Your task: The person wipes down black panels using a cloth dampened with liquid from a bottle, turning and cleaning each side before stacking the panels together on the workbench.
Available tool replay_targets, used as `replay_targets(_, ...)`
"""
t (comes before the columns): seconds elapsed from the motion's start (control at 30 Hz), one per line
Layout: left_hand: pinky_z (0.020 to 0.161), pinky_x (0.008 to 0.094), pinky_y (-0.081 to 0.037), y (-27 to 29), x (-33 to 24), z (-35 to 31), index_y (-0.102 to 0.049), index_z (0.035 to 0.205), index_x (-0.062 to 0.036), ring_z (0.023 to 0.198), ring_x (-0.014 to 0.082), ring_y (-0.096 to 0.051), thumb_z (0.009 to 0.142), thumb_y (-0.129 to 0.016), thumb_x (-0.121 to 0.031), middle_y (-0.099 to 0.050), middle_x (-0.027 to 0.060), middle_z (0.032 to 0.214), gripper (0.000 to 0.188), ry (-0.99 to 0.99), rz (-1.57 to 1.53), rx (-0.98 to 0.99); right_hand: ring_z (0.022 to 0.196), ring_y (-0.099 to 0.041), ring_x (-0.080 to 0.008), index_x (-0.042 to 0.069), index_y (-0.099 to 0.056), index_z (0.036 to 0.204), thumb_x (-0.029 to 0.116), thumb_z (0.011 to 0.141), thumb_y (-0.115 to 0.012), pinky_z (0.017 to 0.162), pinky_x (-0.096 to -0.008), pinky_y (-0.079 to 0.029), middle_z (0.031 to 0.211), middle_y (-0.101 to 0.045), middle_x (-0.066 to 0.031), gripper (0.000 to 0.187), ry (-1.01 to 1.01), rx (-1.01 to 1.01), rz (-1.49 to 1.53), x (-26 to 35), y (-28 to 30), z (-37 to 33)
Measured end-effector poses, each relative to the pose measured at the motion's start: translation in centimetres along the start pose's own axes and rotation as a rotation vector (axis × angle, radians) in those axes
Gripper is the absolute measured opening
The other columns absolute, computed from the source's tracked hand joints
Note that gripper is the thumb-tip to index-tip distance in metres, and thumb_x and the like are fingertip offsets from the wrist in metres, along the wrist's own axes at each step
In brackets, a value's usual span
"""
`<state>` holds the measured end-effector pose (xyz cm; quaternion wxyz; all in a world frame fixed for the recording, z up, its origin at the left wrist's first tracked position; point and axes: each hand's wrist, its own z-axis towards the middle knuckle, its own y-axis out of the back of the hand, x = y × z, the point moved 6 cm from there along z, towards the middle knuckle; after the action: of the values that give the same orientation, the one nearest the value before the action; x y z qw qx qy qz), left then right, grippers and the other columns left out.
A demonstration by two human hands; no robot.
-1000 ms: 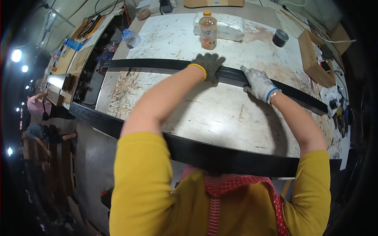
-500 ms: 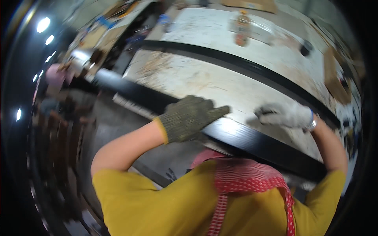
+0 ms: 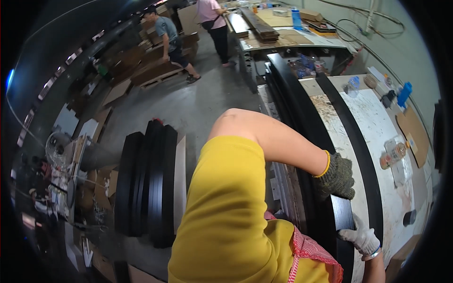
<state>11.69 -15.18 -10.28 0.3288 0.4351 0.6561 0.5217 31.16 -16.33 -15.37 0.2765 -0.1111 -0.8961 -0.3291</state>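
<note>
Near black board (image 3: 342, 212): is running lengthwise along the person's side of the work table (image 3: 375, 118); its surface is catching light between the two hands.
Left hand (image 3: 336, 177): is wearing a dark grey-green glove with a yellow cuff and is resting on the near black board; the fingers are lying close together and bending slightly. The underside is facing away, so whether the fingers are gripping cannot be told.
Right hand (image 3: 362, 239): is wearing a pale glove and is touching the right edge of the near black board, closer to the body than the left hand. The digits are standing partly apart; whether they are holding the edge cannot be told.
Far black strip (image 3: 359, 141): is lying on the table beyond the near black board, with a band of stained white surface showing between the two.
Table far side: an orange-capped bottle (image 3: 392, 156) is standing beside a clear-wrapped package (image 3: 402, 172); a dark cylinder (image 3: 409, 218) is sitting nearer the right hand.
Floor stack (image 3: 146, 184): black boards are standing together to the person's left, well apart from the table.
Background: a co-worker in a grey shirt (image 3: 166, 32) is leaning forward; another in a pink top (image 3: 209, 12) is standing beside a second table carrying brown planks (image 3: 259, 27).
</note>
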Motion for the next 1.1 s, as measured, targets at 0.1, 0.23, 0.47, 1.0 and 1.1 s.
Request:
replay_targets(0.1, 0.092, 0.0537, -0.047, 0.4, 0.1, 0.1, -0.056, 0.126, -0.0116, 0.102, 0.0365, -0.066, 0.075, -0.078, -0.037, -0.065, 0.0142, 0.106, 0.061, 0.008, 0.032, -0.039, 0.114, -0.061, -0.0259, -0.010, -0.040, 0.143, 0.021, 0.068, -0.089, 0.099, -0.0345, -0.049, 0.126, -0.062, -0.0209, 0.095, 0.031, 0.071, 0.273, 1.2, -0.4, -0.4)
replay_targets(0.23, 0.097, 0.0522, -0.045, 2.0, 0.3, 1.1, -0.055, 0.129, -0.0125, 0.103, 0.0347, -0.066, 0.077, -0.076, -0.035, -0.065, 0.0142, 0.109, 0.061, -0.026, 0.061, -0.084, 0.082, -0.066, -0.0163, -0.011, -0.038, 0.142, 0.003, 0.073, -0.079, 0.072, -0.0296, -0.055, 0.103, -0.067, -0.0112, 0.082, 0.013, -0.070, 0.497, -0.5, 0.6, -1.2)
replay_targets(0.47, 0.083, 0.0447, -0.048, 5.2, 4.3, 4.0, -0.059, 0.126, -0.0203, 0.095, 0.0284, -0.065, 0.091, -0.052, -0.023, -0.065, 0.0081, 0.098, 0.036, 0.050, 0.143, -0.406, 0.108, -0.064, -0.0262, -0.012, -0.036, 0.142, 0.029, 0.068, -0.092, 0.092, -0.0351, -0.053, 0.114, -0.064, -0.0231, 0.102, -0.042, -0.198, 0.074, 4.6, 8.0, -2.6)
replay_targets(1.0, 0.100, 0.0472, -0.045, -10.4, 13.5, 14.3, -0.051, 0.137, -0.0138, 0.116, 0.0353, -0.058, 0.078, -0.077, -0.028, -0.059, 0.0163, 0.125, 0.067, 0.184, -0.089, 0.062, 0.119, -0.056, -0.0398, 0.002, -0.047, 0.133, 0.035, 0.074, -0.084, 0.102, -0.0446, -0.047, 0.127, -0.054, -0.0209, 0.078, -0.135, -0.485, -0.415, -5.5, 3.9, 10.7)
replay_targets(1.1, 0.098, 0.0466, -0.048, -11.4, 14.1, 15.3, -0.052, 0.134, -0.0119, 0.116, 0.0348, -0.058, 0.078, -0.076, -0.026, -0.059, 0.0165, 0.125, 0.062, 0.120, -0.107, 0.086, 0.116, -0.057, -0.0383, 0.001, -0.046, 0.133, 0.034, 0.073, -0.084, 0.099, -0.0449, -0.048, 0.123, -0.055, -0.0207, 0.077, -0.089, -0.539, -0.458, -6.2, 3.9, 10.9)
